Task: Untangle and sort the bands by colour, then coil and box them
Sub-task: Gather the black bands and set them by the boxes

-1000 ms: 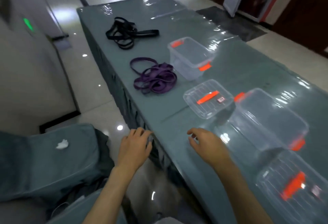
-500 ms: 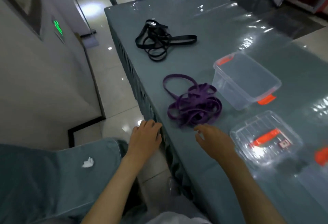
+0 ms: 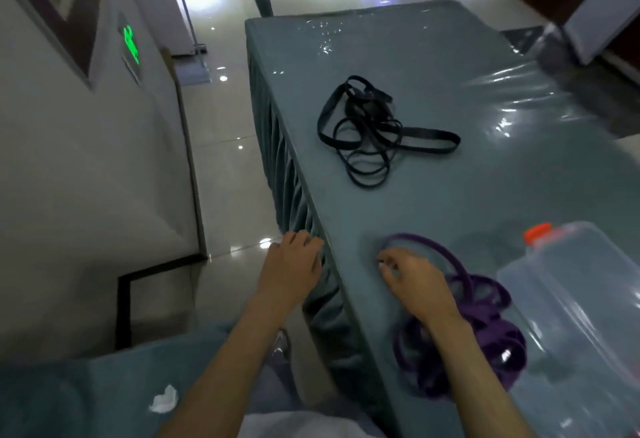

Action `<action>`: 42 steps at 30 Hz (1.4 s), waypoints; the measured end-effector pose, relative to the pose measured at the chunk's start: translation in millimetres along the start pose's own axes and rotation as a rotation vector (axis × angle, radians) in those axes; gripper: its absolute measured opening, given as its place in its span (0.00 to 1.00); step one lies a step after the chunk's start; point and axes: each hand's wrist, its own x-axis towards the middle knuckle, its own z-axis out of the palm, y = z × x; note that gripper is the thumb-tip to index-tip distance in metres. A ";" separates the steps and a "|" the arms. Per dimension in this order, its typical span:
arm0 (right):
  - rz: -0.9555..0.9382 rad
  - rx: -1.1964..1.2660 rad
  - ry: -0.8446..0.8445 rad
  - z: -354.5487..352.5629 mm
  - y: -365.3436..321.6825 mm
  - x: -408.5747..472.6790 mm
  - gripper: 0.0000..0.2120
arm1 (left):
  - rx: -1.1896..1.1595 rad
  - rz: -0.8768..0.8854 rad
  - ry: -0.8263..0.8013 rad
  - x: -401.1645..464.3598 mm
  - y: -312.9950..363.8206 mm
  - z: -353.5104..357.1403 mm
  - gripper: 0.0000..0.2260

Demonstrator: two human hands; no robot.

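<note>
Head view: right hand (image 3: 419, 285) loosely curled above purple bands (image 3: 485, 326), holding nothing

You're in what looks like a hotel or banquet-style hall: a long surface (image 3: 433, 212) draped in pleated teal cloth under clear plastic, glossy polished floor tiles (image 3: 225, 167), and a green illuminated exit sign (image 3: 131, 43) set low on the wall.

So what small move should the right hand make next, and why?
Probably lower the right hand onto the purple bands and pinch the top loop. The hand hovers just above that tangled pile, fingers loosely curled and holding nothing, while the black bands lie farther away.
</note>
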 end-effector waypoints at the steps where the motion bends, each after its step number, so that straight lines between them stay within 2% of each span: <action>1: 0.015 0.013 0.009 -1.0 -7.6 18.8 0.10 | 0.004 0.008 -0.012 17.8 -12.6 -5.5 0.16; 7: 0.034 0.179 0.039 -8.1 -36.3 118.1 0.09 | 0.051 0.061 -0.028 118.3 -67.0 -39.8 0.16; 15: 0.152 0.266 0.092 -7.4 -21.1 249.3 0.12 | 0.103 0.164 -0.131 255.0 -100.3 -54.0 0.17; 21: 0.279 0.261 0.270 9.2 -4.9 327.4 0.13 | 0.204 0.257 -0.243 355.5 -120.0 -63.8 0.19; 24: 0.443 0.295 0.299 20.1 3.4 351.3 0.20 | 0.243 0.334 -0.278 400.2 -119.7 -63.0 0.19; 29: 0.657 0.579 0.175 24.7 17.0 376.1 0.36 | 0.324 0.461 -0.294 467.2 -102.8 -57.5 0.21; 32: 0.722 0.691 0.178 22.5 18.1 380.6 0.42 | 0.326 0.543 -0.297 505.9 -85.0 -53.3 0.24; 35: 0.766 0.573 0.165 25.8 8.3 385.2 0.46 | 0.359 0.609 -0.362 543.1 -68.6 -38.9 0.30; 40: 0.870 0.575 0.229 28.2 -18.9 399.0 0.48 | 0.501 0.652 -0.506 607.4 -42.6 -3.4 0.50; 42: 0.929 0.560 0.265 29.6 -29.6 402.8 0.47 | 0.555 0.665 -0.581 624.7 -39.9 10.0 0.53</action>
